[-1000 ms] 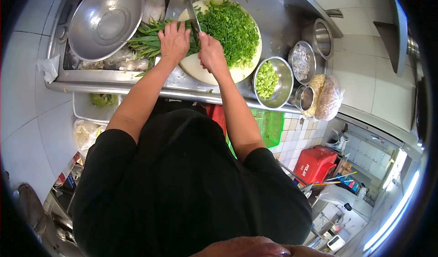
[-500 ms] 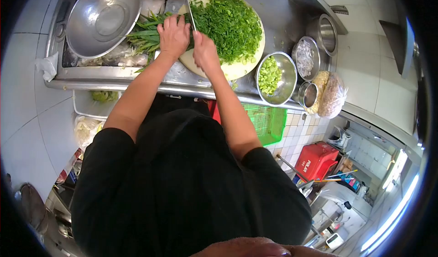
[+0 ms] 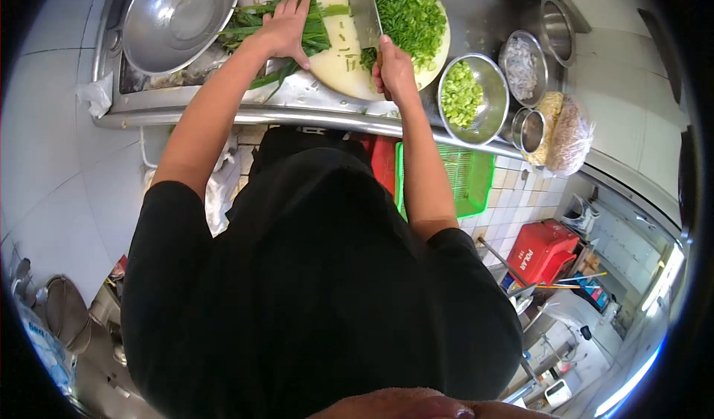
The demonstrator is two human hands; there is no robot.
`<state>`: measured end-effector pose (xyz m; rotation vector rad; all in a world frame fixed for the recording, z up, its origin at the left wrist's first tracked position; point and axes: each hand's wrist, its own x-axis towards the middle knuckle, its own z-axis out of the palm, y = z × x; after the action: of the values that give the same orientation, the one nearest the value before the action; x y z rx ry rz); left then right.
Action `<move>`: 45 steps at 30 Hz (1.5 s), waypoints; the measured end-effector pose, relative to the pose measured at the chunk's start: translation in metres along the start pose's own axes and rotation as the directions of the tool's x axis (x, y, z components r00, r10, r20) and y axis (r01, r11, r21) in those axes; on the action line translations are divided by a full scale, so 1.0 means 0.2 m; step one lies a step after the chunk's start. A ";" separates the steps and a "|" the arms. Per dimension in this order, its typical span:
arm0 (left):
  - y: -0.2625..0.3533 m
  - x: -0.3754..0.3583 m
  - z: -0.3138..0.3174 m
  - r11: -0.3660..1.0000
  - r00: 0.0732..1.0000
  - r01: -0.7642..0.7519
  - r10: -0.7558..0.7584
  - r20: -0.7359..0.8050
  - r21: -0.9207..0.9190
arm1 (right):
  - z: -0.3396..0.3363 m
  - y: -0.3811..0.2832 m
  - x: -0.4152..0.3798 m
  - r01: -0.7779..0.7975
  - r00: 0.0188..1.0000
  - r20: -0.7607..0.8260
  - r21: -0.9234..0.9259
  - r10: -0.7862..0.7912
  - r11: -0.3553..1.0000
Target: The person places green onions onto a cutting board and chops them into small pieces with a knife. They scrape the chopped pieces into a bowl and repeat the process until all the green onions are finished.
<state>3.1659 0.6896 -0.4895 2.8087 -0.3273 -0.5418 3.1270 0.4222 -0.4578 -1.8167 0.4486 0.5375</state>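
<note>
My left hand lies on a bunch of long green scallion leaves, its fingers and thumb spread apart. The leaves rest across the left edge of a round, pale cutting board. My right hand is closed around the handle of a cleaver, whose wide blade stands on edge on the board. Right of the blade lies a large heap of chopped scallion greens. A few cut bits are scattered on the bare board between the blade and the leaves.
A large steel bowl stands at left. Right of the board are a colander with pale green pieces, a bowl of whitish pieces, a small steel cup and filled plastic bags. A green basket sits below the counter.
The cleaver and my right hand have moved right, with the chopped heap now right of the blade and bare board showing. My left hand has spread its fingers on the leaves. The view has shifted.
</note>
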 end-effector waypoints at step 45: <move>0.12 -0.50 0.40 0.982 0.982 -0.185 0.186 -0.019 0.041 | -0.34 0.18 -0.32 -0.085 0.970 0.204 -0.230 0.133 0.969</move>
<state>3.0395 0.6779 -0.5213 2.7796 -0.5941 -0.4663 3.0637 0.3490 -0.4326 -1.9235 0.3511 0.8832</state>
